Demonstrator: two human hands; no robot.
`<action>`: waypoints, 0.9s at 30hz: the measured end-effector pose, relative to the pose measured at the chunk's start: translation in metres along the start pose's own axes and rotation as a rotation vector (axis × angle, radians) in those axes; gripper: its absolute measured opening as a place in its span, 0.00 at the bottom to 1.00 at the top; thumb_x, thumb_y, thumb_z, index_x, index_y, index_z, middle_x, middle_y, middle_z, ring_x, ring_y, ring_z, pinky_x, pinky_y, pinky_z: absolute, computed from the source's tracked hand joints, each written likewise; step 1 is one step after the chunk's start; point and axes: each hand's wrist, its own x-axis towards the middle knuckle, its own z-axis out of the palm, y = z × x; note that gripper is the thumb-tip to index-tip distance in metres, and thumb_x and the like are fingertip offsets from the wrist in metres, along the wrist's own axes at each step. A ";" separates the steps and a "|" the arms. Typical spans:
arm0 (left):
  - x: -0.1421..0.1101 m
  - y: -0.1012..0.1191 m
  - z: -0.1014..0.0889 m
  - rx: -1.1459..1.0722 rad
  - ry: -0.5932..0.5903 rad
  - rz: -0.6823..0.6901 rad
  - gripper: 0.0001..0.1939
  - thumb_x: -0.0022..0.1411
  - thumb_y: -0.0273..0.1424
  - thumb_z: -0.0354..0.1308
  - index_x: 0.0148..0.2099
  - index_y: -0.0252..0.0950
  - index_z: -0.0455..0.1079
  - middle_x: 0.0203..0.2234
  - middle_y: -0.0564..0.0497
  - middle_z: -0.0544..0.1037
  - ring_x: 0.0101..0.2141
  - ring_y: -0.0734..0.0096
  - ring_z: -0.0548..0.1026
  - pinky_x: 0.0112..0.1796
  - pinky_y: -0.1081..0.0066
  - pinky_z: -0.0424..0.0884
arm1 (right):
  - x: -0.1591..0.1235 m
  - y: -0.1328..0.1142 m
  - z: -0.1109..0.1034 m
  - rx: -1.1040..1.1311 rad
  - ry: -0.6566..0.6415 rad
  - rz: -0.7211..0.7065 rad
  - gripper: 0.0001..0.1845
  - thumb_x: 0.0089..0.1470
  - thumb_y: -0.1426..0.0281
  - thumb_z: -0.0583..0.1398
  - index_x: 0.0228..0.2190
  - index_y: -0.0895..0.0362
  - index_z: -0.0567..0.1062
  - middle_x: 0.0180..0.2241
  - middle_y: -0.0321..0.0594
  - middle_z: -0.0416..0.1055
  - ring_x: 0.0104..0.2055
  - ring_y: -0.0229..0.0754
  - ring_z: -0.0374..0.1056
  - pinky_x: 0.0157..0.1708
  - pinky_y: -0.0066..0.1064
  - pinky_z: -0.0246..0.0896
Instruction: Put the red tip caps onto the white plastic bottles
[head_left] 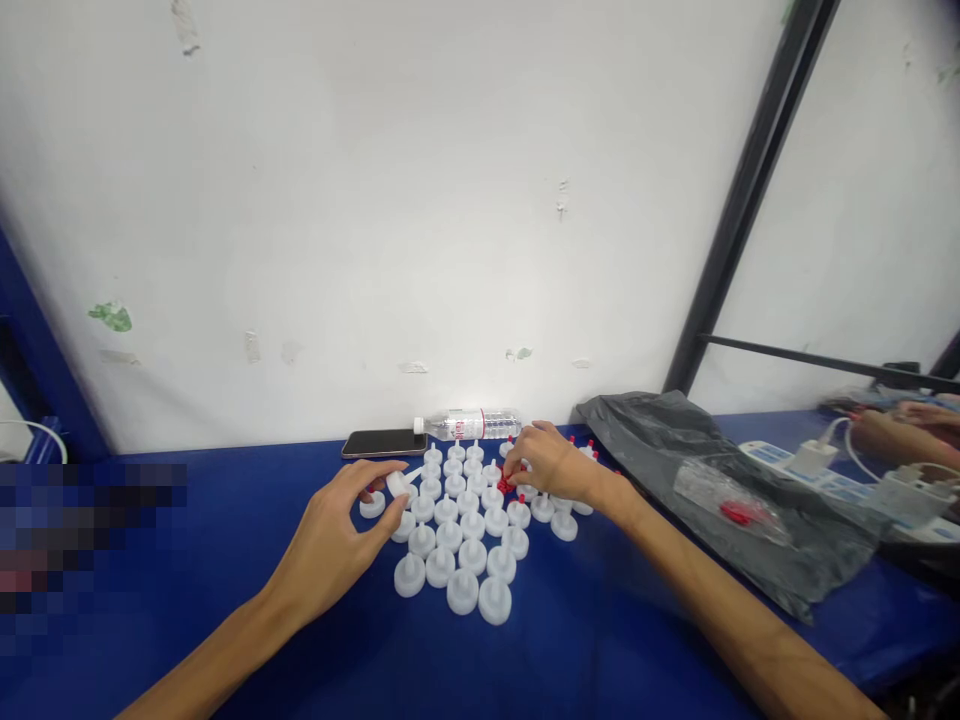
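Several white plastic nozzle caps [461, 540] stand in rows on the blue table [225, 600]. My left hand [337, 535] pinches one white cap [397, 483] between thumb and fingertips at the left edge of the rows. At the far right of the rows, my right hand [551, 465] is curled over a small heap of red tips [505, 486], and its fingertips pinch at them. A few of the caps near that hand carry red tips.
A dark phone [382, 442] and a lying water bottle [469, 424] rest against the white wall. A grey plastic bag [697, 470] with a clear packet of red parts [731, 495] lies to the right. Another person's hands [900, 425] and a power strip [810, 470] are at far right.
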 end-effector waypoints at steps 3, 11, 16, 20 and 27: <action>0.000 0.000 0.001 -0.005 -0.012 0.000 0.18 0.65 0.42 0.56 0.54 0.44 0.71 0.42 0.51 0.77 0.37 0.62 0.74 0.43 0.62 0.72 | 0.000 0.001 0.003 0.007 -0.002 -0.007 0.06 0.54 0.73 0.67 0.30 0.49 0.83 0.32 0.35 0.81 0.45 0.47 0.73 0.58 0.44 0.50; -0.002 0.001 0.001 -0.015 -0.005 0.018 0.17 0.66 0.41 0.56 0.54 0.43 0.72 0.41 0.50 0.77 0.37 0.63 0.74 0.42 0.61 0.72 | -0.004 -0.012 -0.015 0.132 0.091 -0.026 0.06 0.61 0.69 0.63 0.34 0.54 0.82 0.35 0.38 0.81 0.41 0.44 0.74 0.53 0.39 0.58; -0.004 0.000 0.003 -0.014 -0.018 0.072 0.16 0.64 0.38 0.58 0.54 0.44 0.73 0.42 0.50 0.78 0.36 0.63 0.75 0.39 0.63 0.73 | -0.003 -0.038 -0.021 0.568 0.241 -0.083 0.08 0.62 0.65 0.62 0.37 0.53 0.81 0.38 0.36 0.81 0.41 0.41 0.76 0.43 0.29 0.67; -0.007 0.004 0.004 -0.028 -0.054 0.105 0.16 0.65 0.37 0.59 0.54 0.45 0.73 0.42 0.50 0.77 0.36 0.65 0.75 0.40 0.65 0.74 | -0.002 -0.066 -0.016 0.732 0.306 -0.155 0.08 0.61 0.64 0.63 0.38 0.53 0.82 0.38 0.35 0.81 0.41 0.40 0.76 0.44 0.29 0.68; -0.009 0.012 0.003 -0.078 -0.082 0.126 0.17 0.66 0.39 0.59 0.56 0.47 0.73 0.44 0.51 0.78 0.39 0.65 0.76 0.42 0.65 0.75 | -0.008 -0.094 -0.018 0.733 0.342 -0.198 0.06 0.61 0.68 0.63 0.38 0.51 0.83 0.37 0.33 0.82 0.40 0.38 0.76 0.44 0.28 0.68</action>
